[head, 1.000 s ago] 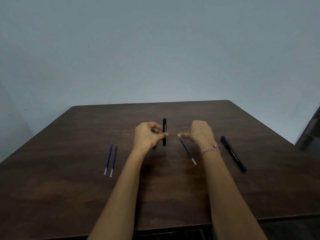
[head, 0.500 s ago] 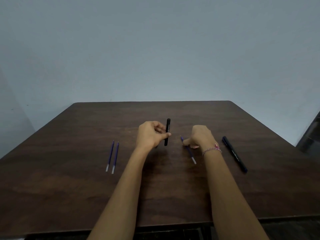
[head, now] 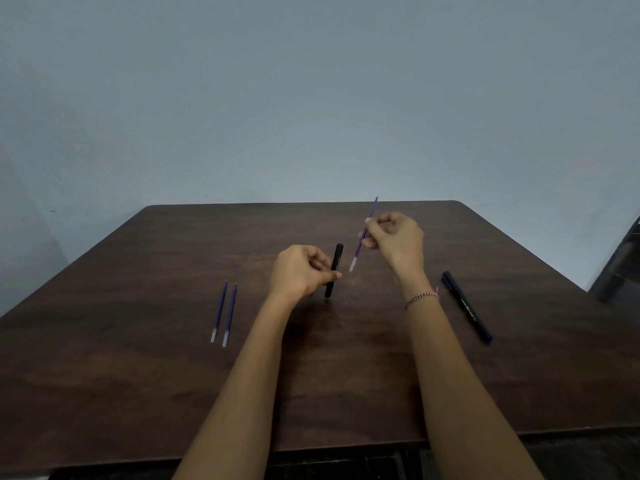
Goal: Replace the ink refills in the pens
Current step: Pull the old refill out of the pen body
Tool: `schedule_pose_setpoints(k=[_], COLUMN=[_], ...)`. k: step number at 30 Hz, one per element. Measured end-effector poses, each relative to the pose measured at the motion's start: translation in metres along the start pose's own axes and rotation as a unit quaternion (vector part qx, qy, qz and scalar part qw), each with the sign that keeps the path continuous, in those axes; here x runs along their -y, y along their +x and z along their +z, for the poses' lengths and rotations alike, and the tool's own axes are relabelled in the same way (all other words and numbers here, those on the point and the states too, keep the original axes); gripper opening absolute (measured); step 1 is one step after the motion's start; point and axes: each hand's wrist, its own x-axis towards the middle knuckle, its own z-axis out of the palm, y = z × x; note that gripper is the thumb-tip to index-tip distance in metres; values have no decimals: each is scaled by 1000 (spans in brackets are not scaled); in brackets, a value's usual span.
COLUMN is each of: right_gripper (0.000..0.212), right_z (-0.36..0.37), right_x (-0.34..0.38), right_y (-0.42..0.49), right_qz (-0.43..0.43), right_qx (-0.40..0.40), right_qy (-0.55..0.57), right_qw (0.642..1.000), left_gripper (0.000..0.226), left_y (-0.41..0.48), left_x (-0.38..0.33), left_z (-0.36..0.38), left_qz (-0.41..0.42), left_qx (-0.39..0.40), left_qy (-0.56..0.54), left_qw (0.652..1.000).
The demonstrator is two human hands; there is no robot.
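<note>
My left hand [head: 300, 271] grips a black pen barrel [head: 334, 270] near its lower half and holds it almost upright above the brown table [head: 138, 393]. My right hand [head: 396, 240] pinches a thin blue ink refill [head: 363, 237] and holds it in the air, tilted, its pale end pointing down toward the barrel's right side. The refill and the barrel are apart. Two more blue refills [head: 223, 313] lie side by side on the table to the left. A second, dark blue pen [head: 465, 305] lies whole on the table to the right of my right wrist.
The table's front edge [head: 346, 448] runs below my forearms. A dark piece of furniture [head: 620, 261] stands past the table's right corner. A plain grey-blue wall rises behind the far edge.
My right hand has picked the blue refill up off the table and raised it beside the barrel. My left hand has kept hold of the black barrel, nearly still.
</note>
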Motion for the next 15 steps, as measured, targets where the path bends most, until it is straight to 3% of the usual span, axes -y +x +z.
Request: schedule_pose_setpoints(k=[5, 15], right_gripper=[8, 6], right_z=[1, -1], right_x=[5, 8], right_y=[0, -1], right_qz=[-34, -51], right_qx=[-39, -42], right_qy=[171, 202], right_qw=[984, 977], left_gripper=[24, 25], left_y=[1, 2], left_x=[2, 1], left_z=[0, -1], left_qz=[-4, -6], left_qx=[-3, -6], left_qy=[10, 28], left_qw=[1000, 1000])
